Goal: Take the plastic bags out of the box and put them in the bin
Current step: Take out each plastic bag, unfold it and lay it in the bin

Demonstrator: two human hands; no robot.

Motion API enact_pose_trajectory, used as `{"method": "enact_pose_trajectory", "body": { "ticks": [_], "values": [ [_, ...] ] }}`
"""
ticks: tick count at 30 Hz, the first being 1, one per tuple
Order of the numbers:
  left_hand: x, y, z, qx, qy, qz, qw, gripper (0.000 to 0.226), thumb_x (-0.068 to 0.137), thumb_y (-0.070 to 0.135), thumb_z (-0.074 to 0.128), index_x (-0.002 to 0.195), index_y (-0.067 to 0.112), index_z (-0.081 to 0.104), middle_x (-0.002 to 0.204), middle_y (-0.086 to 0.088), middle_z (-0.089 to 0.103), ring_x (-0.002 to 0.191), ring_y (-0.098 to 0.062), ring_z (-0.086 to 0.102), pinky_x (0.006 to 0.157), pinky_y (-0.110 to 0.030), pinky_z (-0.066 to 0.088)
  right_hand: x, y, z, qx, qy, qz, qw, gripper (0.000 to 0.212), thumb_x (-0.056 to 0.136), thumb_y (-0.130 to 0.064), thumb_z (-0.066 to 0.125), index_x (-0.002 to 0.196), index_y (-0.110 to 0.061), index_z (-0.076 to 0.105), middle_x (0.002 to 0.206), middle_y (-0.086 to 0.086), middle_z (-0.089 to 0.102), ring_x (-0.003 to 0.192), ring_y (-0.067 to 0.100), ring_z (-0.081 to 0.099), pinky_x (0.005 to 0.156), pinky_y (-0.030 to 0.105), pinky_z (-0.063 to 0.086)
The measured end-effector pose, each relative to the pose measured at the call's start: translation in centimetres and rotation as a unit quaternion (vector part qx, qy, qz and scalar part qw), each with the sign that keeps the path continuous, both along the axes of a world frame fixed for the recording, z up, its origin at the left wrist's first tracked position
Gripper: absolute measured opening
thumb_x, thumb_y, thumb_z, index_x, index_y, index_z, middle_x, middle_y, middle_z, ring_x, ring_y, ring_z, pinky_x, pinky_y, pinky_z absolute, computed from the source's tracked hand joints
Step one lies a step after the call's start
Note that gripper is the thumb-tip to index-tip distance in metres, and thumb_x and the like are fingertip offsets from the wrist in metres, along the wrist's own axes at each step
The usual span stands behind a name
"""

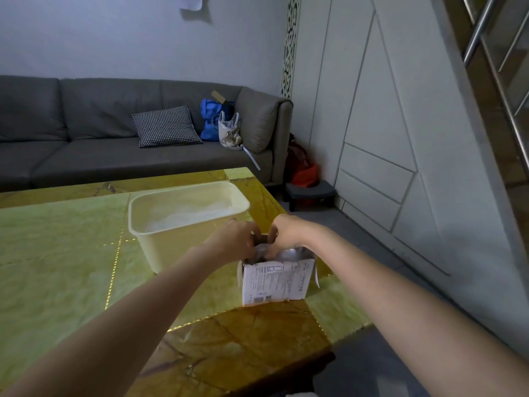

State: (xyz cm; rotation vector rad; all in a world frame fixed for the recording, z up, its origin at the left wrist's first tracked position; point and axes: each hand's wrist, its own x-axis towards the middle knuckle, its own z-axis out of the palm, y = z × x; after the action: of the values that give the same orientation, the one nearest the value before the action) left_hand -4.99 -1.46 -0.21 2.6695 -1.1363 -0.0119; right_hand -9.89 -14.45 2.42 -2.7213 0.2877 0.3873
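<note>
A small white printed box (276,282) stands open-topped near the right edge of the yellow-green table (65,253). Crumpled clear plastic bags (282,252) fill its top. My left hand (233,239) and my right hand (287,232) meet over the box's far rim, their fingers curled down into the plastic. Which fingers pinch it is hidden by the hands themselves. Just left of the box and behind it sits a cream plastic bin (160,250), with some pale plastic lying on its bottom.
The table's right edge runs close beside the box, with grey floor (357,233) beyond. A grey sofa (86,150) stands behind the table with a checked cushion (167,126) and bags on it. A small dark stool (310,193) stands by the white wall panels.
</note>
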Motion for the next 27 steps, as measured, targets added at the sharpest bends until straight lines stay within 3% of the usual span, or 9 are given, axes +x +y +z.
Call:
{"method": "enact_pose_trajectory", "body": {
  "ticks": [2, 7, 9, 12, 15, 19, 22, 24, 27],
  "values": [
    [-0.1, 0.2, 0.4, 0.007, 0.027, 0.000, 1.000, 0.035, 0.087, 0.031, 0.059, 0.118, 0.015, 0.060, 0.111, -0.003, 0.065, 0.103, -0.019, 0.054, 0.078, -0.023, 0.040, -0.1, -0.1, 0.3, 0.014, 0.017, -0.008, 1.000, 0.043, 0.078, -0.032, 0.073, 0.110, -0.005, 0.062, 0.091, 0.006, 0.059, 0.080, 0.020, 0.055, 0.060, 0.027, 0.043],
    [-0.3, 0.5, 0.4, 0.009, 0.069, -0.028, 0.997, 0.033, 0.087, 0.028, 0.060, 0.117, 0.015, 0.061, 0.110, -0.003, 0.065, 0.095, -0.018, 0.058, 0.073, -0.021, 0.041, -0.1, 0.1, 0.5, 0.037, -0.008, -0.013, 0.999, 0.023, 0.077, -0.020, 0.075, 0.095, -0.006, 0.070, 0.100, 0.007, 0.066, 0.085, 0.019, 0.060, 0.065, 0.026, 0.047],
    [-0.4, 0.5, 0.2, 0.020, 0.087, -0.037, 0.995, 0.033, 0.087, 0.027, 0.060, 0.117, 0.015, 0.058, 0.105, -0.003, 0.059, 0.089, -0.018, 0.053, 0.072, -0.022, 0.039, -0.1, 0.3, 0.9, 0.076, 0.003, -0.001, 0.997, 0.014, 0.078, -0.020, 0.074, 0.082, -0.012, 0.063, 0.084, 0.003, 0.060, 0.068, 0.013, 0.052, 0.054, 0.020, 0.040],
    [-0.4, 0.4, -0.1, 0.010, 0.108, -0.032, 0.994, 0.029, 0.088, 0.030, 0.059, 0.111, 0.013, 0.058, 0.097, -0.002, 0.048, 0.085, -0.016, 0.047, 0.071, -0.023, 0.037, -0.2, 0.4, 1.4, 0.113, 0.009, -0.003, 0.994, 0.022, 0.081, -0.016, 0.071, 0.070, -0.016, 0.052, 0.067, -0.001, 0.051, 0.056, 0.011, 0.045, 0.045, 0.018, 0.037],
    [-0.2, 0.5, -0.4, -0.015, 0.165, -0.037, 0.986, 0.031, 0.086, 0.038, 0.061, 0.104, 0.014, 0.061, 0.092, -0.002, 0.056, 0.082, -0.016, 0.050, 0.070, -0.026, 0.039, 0.0, 0.0, 1.1, 0.206, 0.011, -0.027, 0.978, 0.022, 0.082, -0.006, 0.071, 0.073, -0.013, 0.052, 0.068, 0.003, 0.057, 0.055, 0.011, 0.054, 0.049, 0.018, 0.047],
    [0.4, 0.6, -1.1, -0.020, 0.132, -0.016, 0.991, 0.032, 0.081, 0.033, 0.068, 0.106, 0.013, 0.062, 0.091, 0.001, 0.056, 0.087, -0.017, 0.049, 0.072, -0.025, 0.036, 0.7, -0.2, 0.7, 0.257, -0.088, -0.034, 0.962, 0.022, 0.080, 0.004, 0.069, 0.078, -0.012, 0.054, 0.069, 0.003, 0.055, 0.055, 0.011, 0.051, 0.052, 0.019, 0.045],
    [1.1, 0.3, -1.7, -0.042, 0.147, 0.003, 0.988, 0.035, 0.078, 0.032, 0.071, 0.105, 0.012, 0.063, 0.094, 0.001, 0.059, 0.092, -0.017, 0.051, 0.081, -0.026, 0.042, 1.1, -0.3, 1.7, 0.364, -0.151, -0.032, 0.919, 0.022, 0.080, 0.010, 0.065, 0.079, -0.009, 0.055, 0.072, 0.004, 0.056, 0.063, 0.013, 0.052, 0.058, 0.021, 0.045],
    [1.6, 0.0, -2.2, -0.061, 0.163, 0.012, 0.985, 0.037, 0.074, 0.033, 0.074, 0.105, 0.015, 0.065, 0.100, 0.000, 0.062, 0.102, -0.021, 0.052, 0.094, -0.035, 0.044, 1.3, -0.4, 3.3, 0.456, -0.189, -0.040, 0.869, 0.020, 0.081, 0.011, 0.063, 0.081, -0.007, 0.054, 0.074, 0.005, 0.057, 0.065, 0.014, 0.052, 0.061, 0.023, 0.045],
    [2.0, -0.5, -2.5, -0.071, 0.157, 0.003, 0.985, 0.036, 0.072, 0.034, 0.075, 0.103, 0.018, 0.067, 0.104, -0.001, 0.061, 0.108, -0.025, 0.051, 0.096, -0.040, 0.044, 1.8, -0.8, 6.1, 0.539, -0.255, -0.053, 0.801, 0.021, 0.082, 0.010, 0.061, 0.079, -0.010, 0.055, 0.070, 0.005, 0.056, 0.060, 0.012, 0.049, 0.059, 0.023, 0.043]
  ]
}}
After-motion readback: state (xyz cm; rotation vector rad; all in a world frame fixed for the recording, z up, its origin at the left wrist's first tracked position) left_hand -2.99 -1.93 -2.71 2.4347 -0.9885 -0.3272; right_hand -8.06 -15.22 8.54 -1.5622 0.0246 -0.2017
